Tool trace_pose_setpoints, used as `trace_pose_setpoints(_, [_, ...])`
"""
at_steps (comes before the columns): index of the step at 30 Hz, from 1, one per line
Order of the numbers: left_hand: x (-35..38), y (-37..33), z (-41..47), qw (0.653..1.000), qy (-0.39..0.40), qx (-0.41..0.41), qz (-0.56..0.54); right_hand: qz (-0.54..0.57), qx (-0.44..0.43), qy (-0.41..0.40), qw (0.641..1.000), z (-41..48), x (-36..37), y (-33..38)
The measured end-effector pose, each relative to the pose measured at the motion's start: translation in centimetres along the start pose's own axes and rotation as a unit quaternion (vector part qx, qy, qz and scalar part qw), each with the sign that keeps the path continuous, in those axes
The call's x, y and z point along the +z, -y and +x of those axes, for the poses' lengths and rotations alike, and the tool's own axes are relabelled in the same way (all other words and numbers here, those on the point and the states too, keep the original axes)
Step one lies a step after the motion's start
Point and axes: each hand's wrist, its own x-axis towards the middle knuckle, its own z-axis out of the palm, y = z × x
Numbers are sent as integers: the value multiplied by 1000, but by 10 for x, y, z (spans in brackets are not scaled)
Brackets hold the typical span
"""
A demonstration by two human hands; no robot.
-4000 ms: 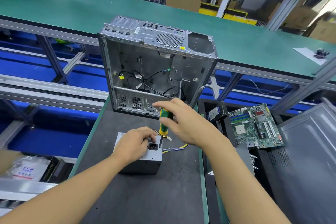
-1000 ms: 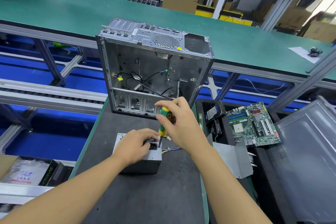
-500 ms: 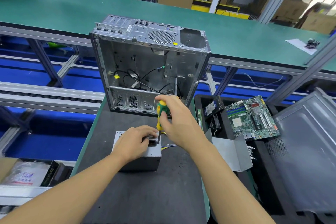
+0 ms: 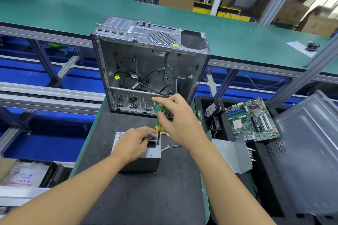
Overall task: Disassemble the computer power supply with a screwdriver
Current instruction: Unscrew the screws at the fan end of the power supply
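Power supply: the grey metal power supply (image 4: 144, 159) was set on the dark surface (image 4: 146, 197), in front of the open computer case (image 4: 150, 64), with its socket face turned upward.
Left hand: the left hand (image 4: 134, 142) was laid over the top face of the power supply, its fingers (image 4: 146, 133) curled down onto the metal just beside the black power socket (image 4: 151, 144); they were pressed against the box rather than wrapped around it.
Right hand: the right hand (image 4: 178, 120) was held above the right edge of the power supply, its fingers (image 4: 161, 114) closed around the handle of the screwdriver (image 4: 159, 122).
Screwdriver: the green and yellow handle was kept nearly upright, and the dark shaft was pointed down at the top face, just right of the socket; whether the tip was seated in a screw could not be told.
Wires: coloured wires (image 4: 169, 147) were seen trailing from the right side of the power supply onto the surface.
Right side: a green motherboard (image 4: 252, 120) was seen lying in a black tray (image 4: 199, 102), well apart from the power supply.
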Motion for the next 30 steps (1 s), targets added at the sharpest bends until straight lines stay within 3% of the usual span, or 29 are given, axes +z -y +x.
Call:
trace_pose_setpoints(12, [-2,-5,-1,1000,-7,-9,5,20,-16,17,1000,-2,1,2])
trace_pose_setpoints(18, [-1,-3,-1,1000,-6,-7,9,52,44,46,997,-3,-1,0])
trace_pose_setpoints(25, [0,-1,-3,1000,-9,-3,5,61,28,-13,998,-5,4,-1])
trace_pose_setpoints(30, [0,-1,-1,1000,-6,-8,6,59,33,-8,998,-6,2,-1])
